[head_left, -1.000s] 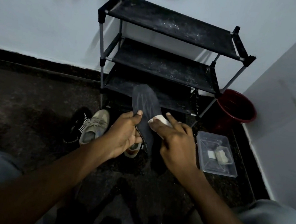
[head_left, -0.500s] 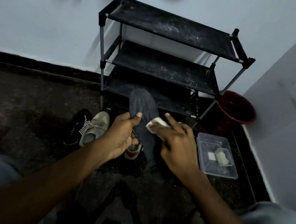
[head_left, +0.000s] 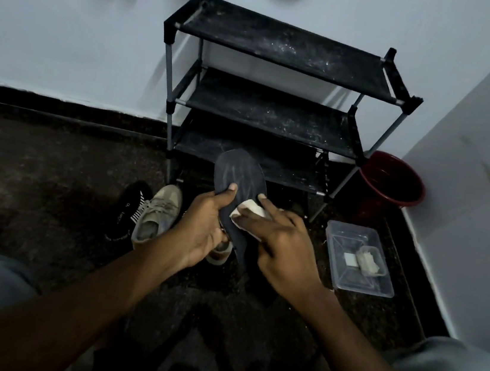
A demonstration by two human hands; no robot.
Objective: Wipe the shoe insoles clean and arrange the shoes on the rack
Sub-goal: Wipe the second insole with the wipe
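I recorded the left hand [head_left: 203, 229] gripping the dark insole [head_left: 239, 169] about its middle. The thumb was curled over the upper face and the other fingers were wrapped behind it. The insole was held up off the floor with its toe end uppermost. It sat in front of the bottom shelf of the rack [head_left: 280, 46], and its heel end pointed down between the two hands.

The right hand [head_left: 282, 246] pressed a small white cloth [head_left: 247, 213] against the face of the insole, just below the left thumb. Its index finger lay straight across the cloth and the remaining fingers were loosely bent. I could not see its thumb.

The rack was black with three shelves and stood against the pale wall. Each shelf was speckled with light dust.

On the dark floor to the left of the hands lay a beige shoe [head_left: 159, 214], laces upward. It touched a black shoe [head_left: 128, 210] with white stripes on its outer side. Part of a tan shoe [head_left: 219, 255] showed beneath the left hand.

A red bucket [head_left: 394, 180] stood in the corner to the right of the rack. Nearer to me, along the right wall, sat a clear plastic tray [head_left: 346, 279]. It held a few small white pieces that I could not identify. Grey-clad knees filled both lower corners of the view.
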